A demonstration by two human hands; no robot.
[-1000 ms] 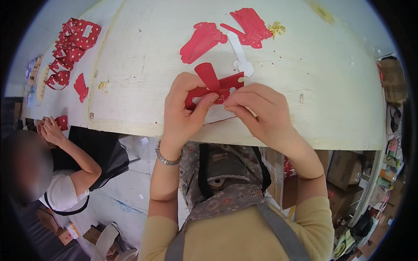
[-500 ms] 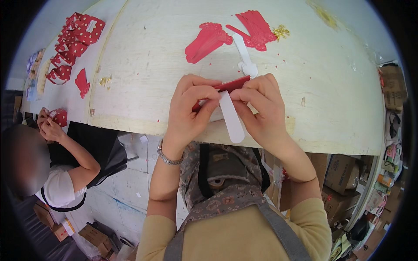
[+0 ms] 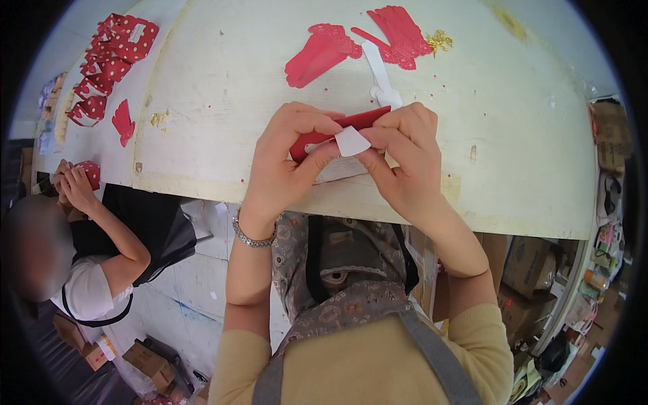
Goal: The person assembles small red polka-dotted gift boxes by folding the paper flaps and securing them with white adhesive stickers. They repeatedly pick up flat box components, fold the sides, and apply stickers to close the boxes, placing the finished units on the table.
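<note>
In front of my chest, over the table's near edge, both hands work on a folded red card piece with a pale inner side. A white strip shows short and foreshortened at its middle, between my fingertips. My left hand is closed on the piece's left part, thumb below and index finger above. On the other side my right hand pinches the right part, its thumb and index finger against the strip's edge. The fingers hide how strip and card join.
Beyond my hands lie more white strips, two fanned stacks of red cut card pieces and gold fasteners. Red dotted boxes stand at the far left. A co-worker sits at the left, hands on a dotted box.
The white strip hung long toward me; now only a short, foreshortened part shows between my fingers. Both hands still hold the red piece. The whole view has shifted slightly.
</note>
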